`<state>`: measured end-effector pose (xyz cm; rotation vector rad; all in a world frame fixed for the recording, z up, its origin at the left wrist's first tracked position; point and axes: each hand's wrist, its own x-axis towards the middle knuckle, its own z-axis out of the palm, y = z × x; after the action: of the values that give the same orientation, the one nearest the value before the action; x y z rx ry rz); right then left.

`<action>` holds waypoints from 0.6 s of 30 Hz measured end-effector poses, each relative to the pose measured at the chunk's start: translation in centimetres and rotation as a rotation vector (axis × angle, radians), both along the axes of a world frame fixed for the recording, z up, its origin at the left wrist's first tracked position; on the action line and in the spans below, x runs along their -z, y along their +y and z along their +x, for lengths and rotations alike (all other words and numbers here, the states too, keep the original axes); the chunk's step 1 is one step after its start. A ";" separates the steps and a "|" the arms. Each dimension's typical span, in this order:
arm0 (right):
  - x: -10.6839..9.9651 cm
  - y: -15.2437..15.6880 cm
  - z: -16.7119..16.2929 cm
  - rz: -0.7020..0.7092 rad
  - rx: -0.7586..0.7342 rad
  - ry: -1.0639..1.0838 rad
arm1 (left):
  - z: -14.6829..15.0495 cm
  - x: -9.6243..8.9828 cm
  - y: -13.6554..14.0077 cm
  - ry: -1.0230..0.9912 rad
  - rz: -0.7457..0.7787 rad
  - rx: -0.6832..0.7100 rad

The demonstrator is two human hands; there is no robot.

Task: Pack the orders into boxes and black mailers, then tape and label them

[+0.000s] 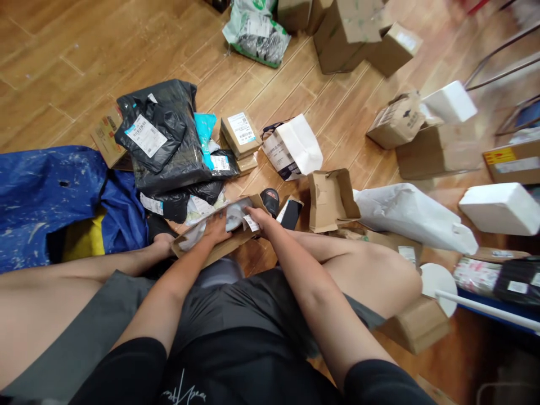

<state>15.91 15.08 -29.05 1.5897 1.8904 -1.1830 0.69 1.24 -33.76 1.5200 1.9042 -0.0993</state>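
Observation:
An open cardboard box (230, 246) lies between my legs, with clear plastic wrapping (235, 215) inside. My left hand (216, 227) reaches into the box, its fingers spread over the wrapping. At the box's right end, my right hand (259, 219) is closed on the cardboard edge; some fingertips are hidden. A white label (251, 222) shows just beside that hand. What lies under the wrapping cannot be made out.
Black plastic parcels (164, 146) are piled ahead on the left, near a blue tarp sack (46, 191). A phone (292, 214) lies right of the box, beside an open carton (333, 199). A white foam-like bag (415, 216) and several cartons (439, 149) stand farther right.

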 end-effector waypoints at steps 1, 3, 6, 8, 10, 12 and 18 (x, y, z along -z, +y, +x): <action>-0.6 0.0 0.2 0.043 0.018 0.009 | -0.6 -0.5 0.0 -0.019 0.017 0.023; -1.9 -0.1 0.5 0.166 0.046 0.047 | -1.9 -1.7 0.1 -0.057 0.047 0.075; -4.3 -0.9 1.4 0.373 0.095 0.141 | -3.6 -3.9 0.3 -0.097 0.091 0.150; -5.6 -1.6 2.0 0.479 0.153 0.188 | -4.4 -5.5 0.2 -0.111 0.127 0.184; -6.6 -2.3 2.6 0.555 0.236 0.197 | -5.1 -7.0 0.0 -0.123 0.168 0.206; -7.1 -2.7 3.2 0.602 0.335 0.171 | -5.5 -8.3 -0.3 -0.135 0.212 0.217; -6.1 -1.6 4.8 0.443 0.521 0.106 | -5.5 -11.4 -0.9 -0.218 0.342 0.250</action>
<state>20.68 13.43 -22.98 2.4124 1.9633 -1.0986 -4.77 0.33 -22.34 1.9070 1.6089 0.2840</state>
